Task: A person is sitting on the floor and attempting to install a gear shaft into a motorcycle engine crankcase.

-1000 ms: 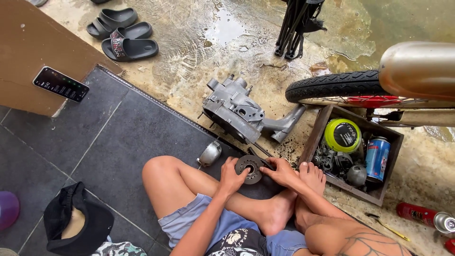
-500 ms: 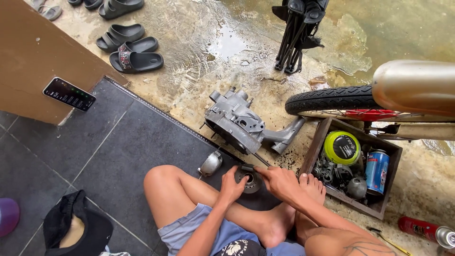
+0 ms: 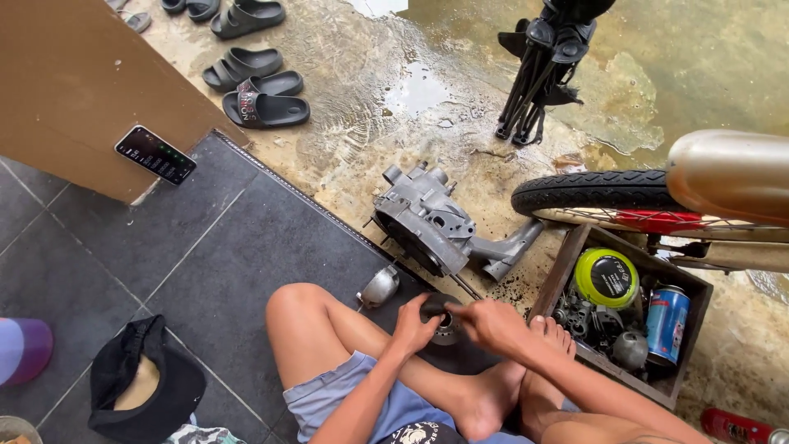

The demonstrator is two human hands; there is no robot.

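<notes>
I sit cross-legged on the floor. My left hand (image 3: 415, 322) grips a round dark metal engine part (image 3: 442, 322) from its left side. My right hand (image 3: 491, 323) holds the same part from the right, fingers over its top. The part sits just above my crossed legs and bare foot (image 3: 549, 339). A grey engine crankcase (image 3: 433, 224) lies on the wet concrete just beyond my hands. A small shiny metal cover (image 3: 379, 286) rests next to my left knee.
A wooden box (image 3: 576, 247) at right holds a yellow-lidded tin (image 3: 606, 278), a blue can (image 3: 666, 314) and metal parts. A motorcycle tyre (image 3: 592, 191) and exhaust (image 3: 727, 175) stand behind. A phone (image 3: 154, 154) leans on a brown board. Sandals (image 3: 255, 86), a black cap (image 3: 140, 386) and a folded stand (image 3: 542, 66) lie around.
The view has tilted, so everything sits lower in the frame. My hands have closed more tightly over the round part, which was face-up and more visible before.
</notes>
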